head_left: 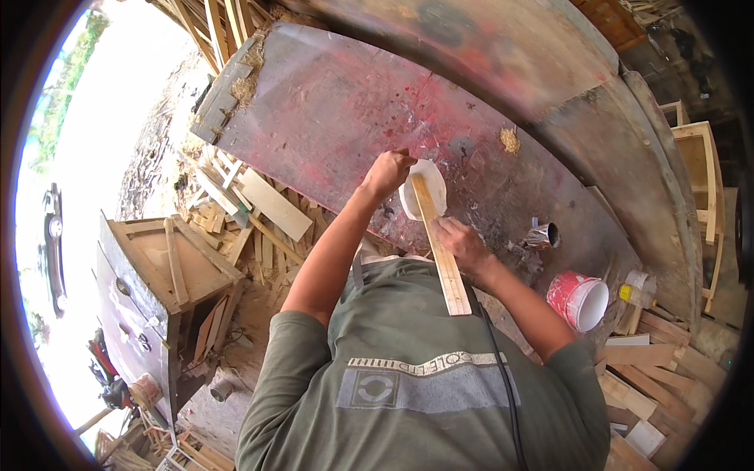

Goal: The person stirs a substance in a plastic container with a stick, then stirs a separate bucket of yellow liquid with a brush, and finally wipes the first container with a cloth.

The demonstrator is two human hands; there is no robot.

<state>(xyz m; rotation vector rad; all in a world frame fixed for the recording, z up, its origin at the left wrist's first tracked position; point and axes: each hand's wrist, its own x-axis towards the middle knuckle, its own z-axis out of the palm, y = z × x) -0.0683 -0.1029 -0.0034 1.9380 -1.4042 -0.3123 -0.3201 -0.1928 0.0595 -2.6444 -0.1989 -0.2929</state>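
Two hands of mine are occupied: my left hand [389, 173] pinches the left rim of a white tub [439, 187], and my right hand [463, 245] is closed round a wooden strip [446, 267]. The strip's far end lies inside the tub; its long axis runs from there toward me, slanting a little right, its near end in front of my green shirt [408, 326]. My right hand meets the wood from the right, just on the tub's near side; my left is farther off, to the left, apart from the strip. Whether the tub's base rests on the stained table [322, 118], I cannot tell.
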